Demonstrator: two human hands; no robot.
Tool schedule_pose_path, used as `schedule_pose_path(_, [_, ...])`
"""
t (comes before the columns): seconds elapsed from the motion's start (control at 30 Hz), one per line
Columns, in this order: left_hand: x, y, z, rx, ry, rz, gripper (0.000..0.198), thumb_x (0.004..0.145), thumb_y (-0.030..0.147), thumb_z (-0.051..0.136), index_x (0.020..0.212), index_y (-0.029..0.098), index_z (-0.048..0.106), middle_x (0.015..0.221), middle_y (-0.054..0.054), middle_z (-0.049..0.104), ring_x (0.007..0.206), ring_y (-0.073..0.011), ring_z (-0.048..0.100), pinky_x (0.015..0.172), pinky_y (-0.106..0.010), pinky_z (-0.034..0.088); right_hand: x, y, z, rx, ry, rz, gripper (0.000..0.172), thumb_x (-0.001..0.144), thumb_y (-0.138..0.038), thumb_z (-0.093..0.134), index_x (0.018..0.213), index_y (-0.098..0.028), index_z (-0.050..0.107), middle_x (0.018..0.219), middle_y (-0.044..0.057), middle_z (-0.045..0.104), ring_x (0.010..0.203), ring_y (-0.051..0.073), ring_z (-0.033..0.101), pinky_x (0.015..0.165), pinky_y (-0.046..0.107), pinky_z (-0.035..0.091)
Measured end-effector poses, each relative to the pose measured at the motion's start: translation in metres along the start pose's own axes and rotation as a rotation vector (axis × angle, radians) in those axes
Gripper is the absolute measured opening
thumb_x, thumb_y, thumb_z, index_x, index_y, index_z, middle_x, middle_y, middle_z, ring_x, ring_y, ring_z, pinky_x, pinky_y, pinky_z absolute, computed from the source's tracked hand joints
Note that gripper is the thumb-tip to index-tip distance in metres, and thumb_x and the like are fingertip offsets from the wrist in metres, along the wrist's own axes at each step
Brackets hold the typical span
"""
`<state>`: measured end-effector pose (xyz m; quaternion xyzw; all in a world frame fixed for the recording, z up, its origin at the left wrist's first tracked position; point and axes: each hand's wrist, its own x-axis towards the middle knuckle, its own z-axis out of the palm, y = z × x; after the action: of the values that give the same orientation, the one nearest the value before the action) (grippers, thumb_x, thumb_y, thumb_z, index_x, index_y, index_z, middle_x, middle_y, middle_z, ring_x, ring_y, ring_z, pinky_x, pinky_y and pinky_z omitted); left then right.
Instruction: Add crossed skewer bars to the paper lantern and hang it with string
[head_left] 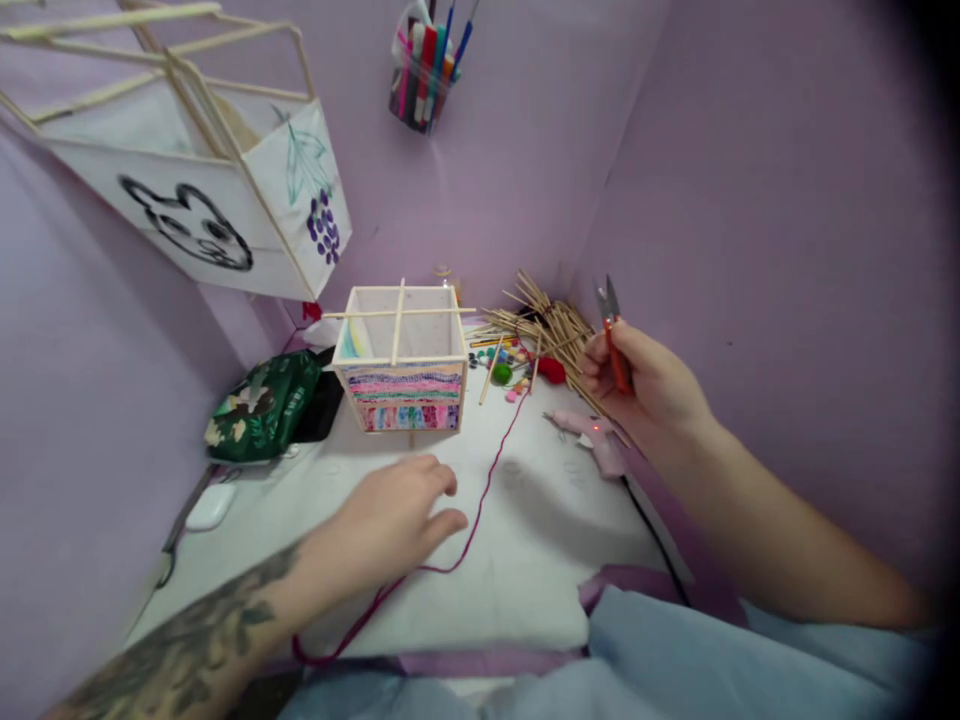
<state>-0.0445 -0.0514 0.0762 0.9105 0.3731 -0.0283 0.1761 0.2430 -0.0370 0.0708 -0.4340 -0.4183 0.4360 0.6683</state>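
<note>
My right hand [649, 385] is raised at the right, closed around a pair of thread snips [615, 345] with orange handles and dark blades pointing up. Over the white tabletop, my left hand [401, 510] is held with thumb and fingers apart, and nothing shows in its grasp. A magenta strand of yarn [491, 470] runs from the back of the table past the left fingertips and under that wrist. Just beyond the left hand stands a small stick-framed box [407, 395] with coloured stripes on its front. Two thin sticks cross over its top.
A pink glue gun [596, 435] with a red light lies below my right hand. Behind are a bundle of wooden sticks [555, 325], a green pompom [502, 374] and red yarn [551, 370]. Left are a green pouch [262, 410] and white case [211, 507]. A drawn-on box [187, 220] hangs upper left.
</note>
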Motion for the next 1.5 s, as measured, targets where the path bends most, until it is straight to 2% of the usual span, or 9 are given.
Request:
schedule_pose_path(0.1, [0.010, 0.006, 0.062, 0.071, -0.043, -0.021, 0.035, 0.082, 0.044, 0.059, 0.100, 0.015, 0.060, 0.104, -0.011, 0.059, 0.098, -0.0275, 0.058, 0.082, -0.038, 0.048, -0.039, -0.004, 0.010, 0.043, -0.042, 0.133, 0.016, 0.082, -0.037, 0.062, 0.083, -0.021, 0.058, 0.078, 0.002, 0.061, 0.054, 0.011, 0.055, 0.040, 0.021, 0.041])
schedule_pose_path(0.2, [0.028, 0.005, 0.094, 0.072, -0.006, -0.076, 0.044, 0.081, 0.050, 0.059, 0.104, 0.013, 0.056, 0.107, -0.013, 0.056, 0.100, -0.0300, 0.056, 0.082, -0.041, 0.048, -0.086, 0.000, 0.016, 0.061, -0.083, 0.179, 0.025, 0.082, -0.038, 0.064, 0.101, -0.023, 0.058, 0.076, 0.000, 0.064, 0.039, 0.007, 0.046, 0.033, 0.020, 0.033])
schedule_pose_path(0.4, [0.042, 0.003, 0.116, 0.029, -0.018, -0.066, 0.022, 0.087, 0.025, 0.045, 0.099, 0.011, 0.057, 0.102, -0.016, 0.059, 0.099, -0.0313, 0.056, 0.084, -0.043, 0.045, -0.187, 0.059, 0.000, 0.075, -0.110, 0.487, 0.030, 0.085, -0.046, 0.062, 0.097, -0.018, 0.061, 0.080, 0.004, 0.064, 0.045, 0.006, 0.045, 0.040, 0.020, 0.028])
schedule_pose_path(0.53, [0.046, -0.005, 0.117, -0.073, -0.030, -0.039, 0.019, 0.088, 0.015, 0.036, 0.085, 0.014, 0.054, 0.094, -0.016, 0.061, 0.092, -0.0299, 0.058, 0.080, -0.042, 0.043, -0.215, 0.081, -0.018, -0.051, 0.079, 0.567, 0.044, 0.082, -0.056, 0.061, 0.102, -0.016, 0.065, 0.070, 0.001, 0.057, 0.047, 0.005, 0.037, 0.043, 0.020, 0.022])
schedule_pose_path(0.7, [0.041, -0.022, 0.108, -0.335, 0.037, -0.052, 0.011, 0.089, 0.017, 0.034, 0.085, 0.021, 0.042, 0.074, -0.001, 0.058, 0.067, -0.0167, 0.055, 0.063, -0.028, 0.042, -0.191, 0.083, -0.013, 0.113, 0.132, 0.611, 0.043, 0.084, -0.049, 0.056, 0.104, -0.013, 0.067, 0.061, -0.002, 0.047, 0.045, 0.006, 0.031, 0.041, 0.020, 0.018])
schedule_pose_path(0.87, [0.025, -0.033, 0.102, -0.564, 0.171, -0.116, 0.006, 0.091, 0.024, 0.037, 0.094, 0.022, 0.041, 0.078, 0.003, 0.058, 0.067, -0.0124, 0.054, 0.061, -0.023, 0.042, -0.144, 0.104, 0.022, 0.354, -0.031, 0.923, 0.033, 0.077, -0.033, 0.058, 0.096, -0.008, 0.069, 0.061, -0.002, 0.048, 0.042, 0.004, 0.029, 0.039, 0.019, 0.014])
schedule_pose_path(1.0, [0.016, -0.035, 0.101, -0.768, 0.269, -0.170, 0.006, 0.088, 0.027, 0.046, 0.091, 0.022, 0.046, 0.075, 0.003, 0.058, 0.066, -0.0126, 0.053, 0.058, -0.023, 0.039, -0.119, 0.113, 0.041, 0.349, -0.166, 0.956, 0.028, 0.079, -0.028, 0.058, 0.094, -0.007, 0.070, 0.056, -0.005, 0.044, 0.040, 0.003, 0.027, 0.039, 0.019, 0.013])
schedule_pose_path(1.17, [0.010, -0.039, 0.094, -0.822, 0.301, -0.198, 0.008, 0.089, 0.030, 0.046, 0.090, 0.022, 0.047, 0.076, 0.002, 0.058, 0.069, -0.0136, 0.055, 0.060, -0.024, 0.039, -0.113, 0.112, 0.045, 0.279, -0.216, 0.930, 0.029, 0.079, -0.030, 0.058, 0.092, -0.007, 0.070, 0.052, -0.006, 0.041, 0.039, 0.004, 0.026, 0.038, 0.021, 0.014])
schedule_pose_path(1.5, [0.007, -0.042, 0.088, -0.787, 0.267, -0.178, 0.008, 0.089, 0.030, 0.045, 0.090, 0.022, 0.047, 0.074, 0.002, 0.059, 0.068, -0.0140, 0.055, 0.057, -0.024, 0.038, -0.105, 0.125, 0.052, 0.365, -0.263, 1.054, 0.031, 0.080, -0.029, 0.056, 0.097, -0.006, 0.067, 0.052, -0.007, 0.039, 0.038, 0.003, 0.021, 0.038, 0.021, 0.009])
